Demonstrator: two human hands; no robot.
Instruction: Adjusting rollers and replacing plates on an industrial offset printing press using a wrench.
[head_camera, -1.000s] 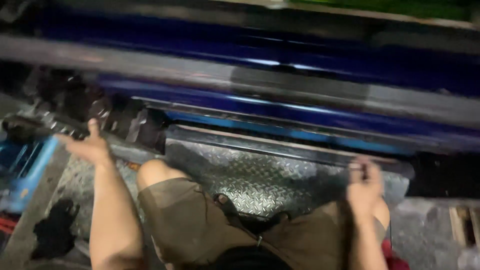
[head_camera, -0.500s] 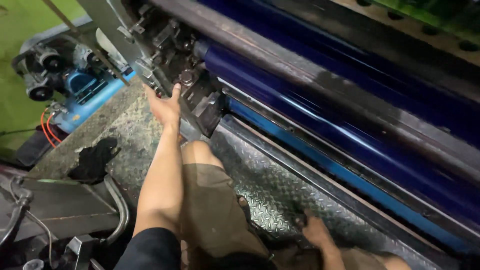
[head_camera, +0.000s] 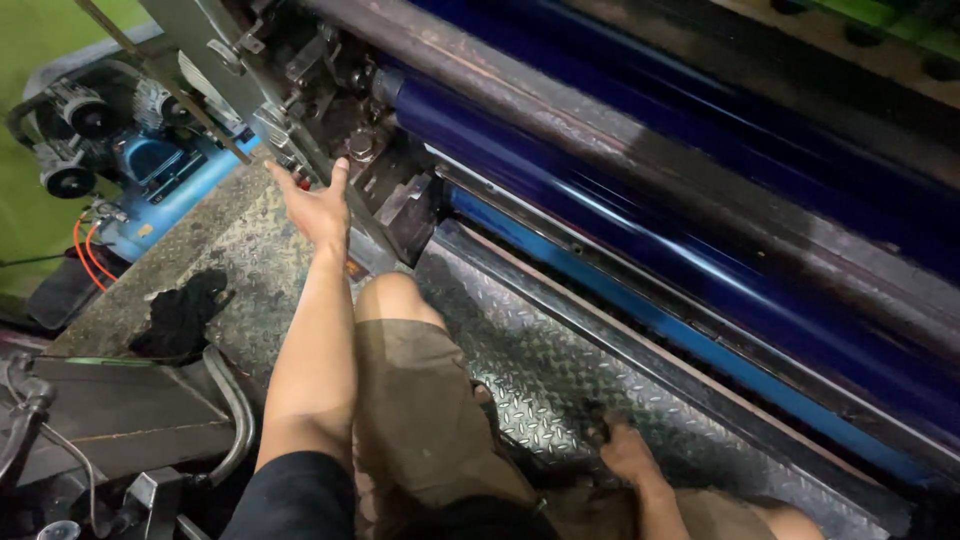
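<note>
My left hand (head_camera: 315, 205) reaches forward with fingers apart and rests against the grey metal side frame (head_camera: 215, 60) of a large press, beside bolts and brackets (head_camera: 365, 150). Long rollers coated in glossy blue ink (head_camera: 640, 190) run diagonally across the machine. My right hand (head_camera: 630, 452) is low on the diamond-plate step (head_camera: 520, 350), next to a small dark thing (head_camera: 592, 428); whether it grips it is unclear. My bare knee (head_camera: 392, 298) and brown shorts (head_camera: 420, 410) are on the step.
A blue air compressor (head_camera: 150, 170) with orange hoses (head_camera: 88, 250) stands on the green floor at the left. A black rag (head_camera: 185, 315) lies on the plate. Grey pipes and metal parts (head_camera: 120, 420) sit at the lower left.
My view swung left and closer to the press's side. The left hand stayed on the side mechanism. The right hand moved from the step's edge to lower on the plate.
</note>
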